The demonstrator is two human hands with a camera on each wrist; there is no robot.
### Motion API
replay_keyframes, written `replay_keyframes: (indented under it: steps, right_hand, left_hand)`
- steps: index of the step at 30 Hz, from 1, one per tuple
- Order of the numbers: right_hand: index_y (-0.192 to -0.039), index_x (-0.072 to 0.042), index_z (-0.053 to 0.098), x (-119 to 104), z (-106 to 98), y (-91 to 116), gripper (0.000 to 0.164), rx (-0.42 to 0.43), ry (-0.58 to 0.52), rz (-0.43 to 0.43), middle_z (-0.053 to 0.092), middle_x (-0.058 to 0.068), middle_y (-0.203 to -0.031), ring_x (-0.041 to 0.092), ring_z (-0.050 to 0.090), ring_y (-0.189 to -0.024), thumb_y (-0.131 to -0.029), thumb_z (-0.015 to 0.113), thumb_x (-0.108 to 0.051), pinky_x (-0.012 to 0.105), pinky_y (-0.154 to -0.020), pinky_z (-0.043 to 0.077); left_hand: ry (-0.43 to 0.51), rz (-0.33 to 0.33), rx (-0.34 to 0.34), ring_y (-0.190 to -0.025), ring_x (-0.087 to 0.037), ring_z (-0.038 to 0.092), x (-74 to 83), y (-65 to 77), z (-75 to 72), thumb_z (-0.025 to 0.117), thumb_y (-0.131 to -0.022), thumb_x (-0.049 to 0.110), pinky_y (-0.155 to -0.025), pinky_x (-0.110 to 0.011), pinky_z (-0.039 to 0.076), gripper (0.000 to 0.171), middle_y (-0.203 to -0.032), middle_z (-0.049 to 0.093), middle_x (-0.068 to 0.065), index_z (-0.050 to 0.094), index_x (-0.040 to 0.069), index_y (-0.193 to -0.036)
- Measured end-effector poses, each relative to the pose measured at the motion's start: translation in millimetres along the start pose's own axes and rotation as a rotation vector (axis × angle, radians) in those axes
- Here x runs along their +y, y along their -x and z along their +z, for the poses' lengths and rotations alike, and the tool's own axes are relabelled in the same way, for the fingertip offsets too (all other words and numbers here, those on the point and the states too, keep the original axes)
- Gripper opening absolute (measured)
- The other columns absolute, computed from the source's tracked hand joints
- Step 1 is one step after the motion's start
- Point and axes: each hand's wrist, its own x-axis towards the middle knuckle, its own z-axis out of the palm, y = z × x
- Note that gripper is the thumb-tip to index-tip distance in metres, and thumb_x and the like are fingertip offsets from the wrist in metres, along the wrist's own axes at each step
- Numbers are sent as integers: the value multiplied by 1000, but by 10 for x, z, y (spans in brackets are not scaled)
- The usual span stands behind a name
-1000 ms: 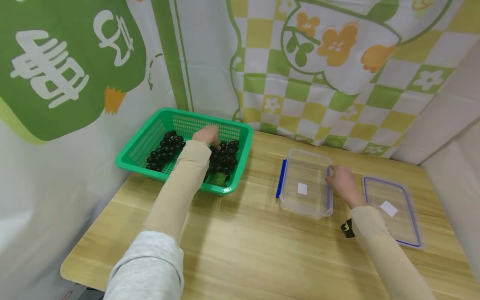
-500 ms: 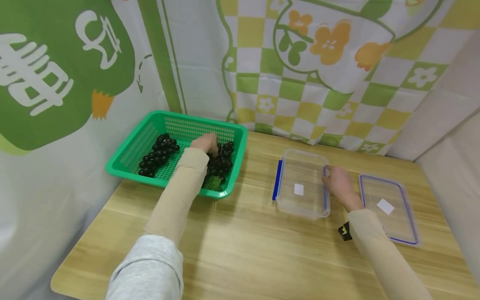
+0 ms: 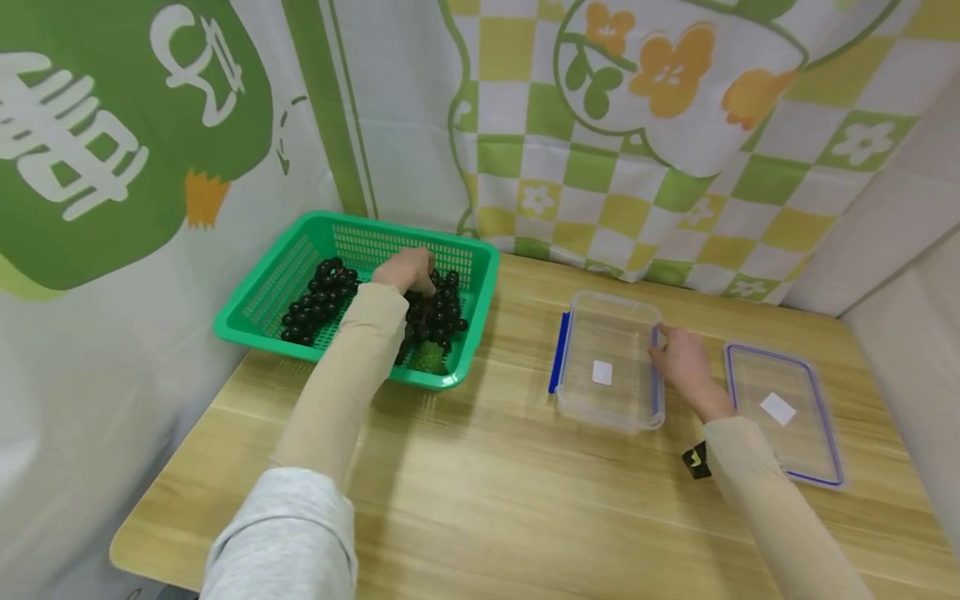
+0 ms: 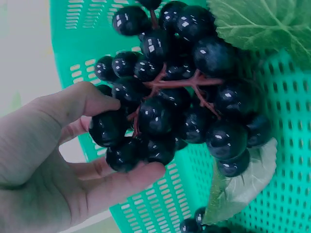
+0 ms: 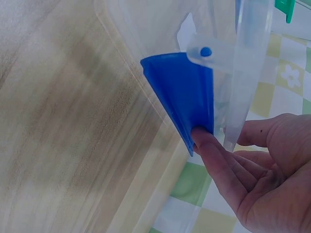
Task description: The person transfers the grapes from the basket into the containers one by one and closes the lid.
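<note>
Our left hand (image 3: 406, 270) pinches grapes (image 4: 155, 116) inside the basket's (image 3: 480, 308) right edge, our right hand (image 3: 684, 364) a container (image 3: 611, 333). Likely light, slippery: we'd grip their stem (image 4: 184, 83).

Two hands are in view, one left hand (image 3: 407, 269) and one right hand (image 3: 686, 367). There is one tabletop (image 3: 487, 492), with one green basket (image 3: 442, 382), one clear container (image 3: 626, 342) and one clear lid (image 3: 772, 367). Bunches of dark grapes number two, one left bunch (image 3: 318, 302) and one right bunch (image 3: 444, 312); the single grapes overlap too much to count. The left wrist view shows two grape leaves, an upper leaf (image 4: 265, 24) and a lower leaf (image 4: 248, 182). Blue latches also make two, a left latch (image 3: 559, 352) and a right latch (image 5: 182, 92). White labels count two, a container label (image 3: 602, 372) and a lid label (image 3: 777, 408).
</note>
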Motion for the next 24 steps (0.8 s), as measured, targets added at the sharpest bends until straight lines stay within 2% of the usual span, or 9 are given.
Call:
replay_keyframes:
  steps: [2,4,7,10,11,14,18,21,24]
  right_hand:
    - [-131,16,39,-7,0,3,49,-13,-6,7,57,9,-51,9,43,-40,-89,53,-5,24,-39,37]
    - [-132,16,39,-4,6,8,49,-15,-14,9,55,7,-49,9,42,-39,-89,52,-5,23,-39,36]
    - [-132,15,39,-6,15,15,49,-13,-19,18,53,5,-47,8,41,-38,-89,52,-4,23,-39,36]
    - [-132,15,39,-7,25,16,49,-13,-13,23,55,7,-48,8,40,-37,-89,53,-4,22,-38,36]
    - [-132,15,40,-4,23,14,49,-12,-4,23,56,8,-49,8,40,-37,-89,53,-5,23,-38,36]
    - [-131,15,41,-2,20,8,49,-7,8,17,58,10,-53,7,40,-38,-89,54,-5,22,-39,36]
    - [-131,14,41,4,22,6,48,2,8,20,55,7,-50,8,40,-39,-88,54,-5,22,-39,37]
    - [-130,14,43,14,26,1,48,16,13,21,50,4,-47,8,39,-39,-87,55,-4,22,-39,36]
    - [-129,14,45,19,22,-4,48,35,21,14,50,4,-48,8,39,-39,-86,56,-5,22,-39,36]
  left_hand:
    - [2,21,61,-67,-17,44,-22,15,-26,57,-89,9,-62,-30,41,8,-78,48,-6,49,7,-86]
    - [23,35,121,-55,-13,38,-49,19,-54,52,-88,3,-54,-25,37,20,-64,37,-1,43,10,-73]
    - [55,25,139,-51,-13,35,-64,55,-86,46,-89,-1,-49,-25,37,24,-61,33,-2,41,10,-67]
    - [57,-9,67,-66,-18,43,-100,48,-71,51,-88,2,-59,-30,43,7,-78,49,-7,54,6,-83]
    - [50,-25,39,-73,-20,47,-98,43,-57,54,-88,5,-64,-32,45,6,-90,54,-10,57,6,-94]
    - [15,-48,-14,-92,-25,54,-116,-47,13,66,-85,13,-75,-39,50,20,-113,58,-12,62,6,-102]
    - [-12,-77,-24,-103,-30,57,-76,-111,80,69,-82,11,-81,-43,52,16,-118,59,-15,65,6,-97]
    - [-30,-92,-23,-111,-33,56,-24,-86,86,67,-84,7,-87,-46,52,23,-125,57,-17,64,3,-107]
    - [-49,-79,-6,-107,-33,58,6,-73,74,65,-85,6,-86,-45,52,26,-122,59,-19,63,0,-110]
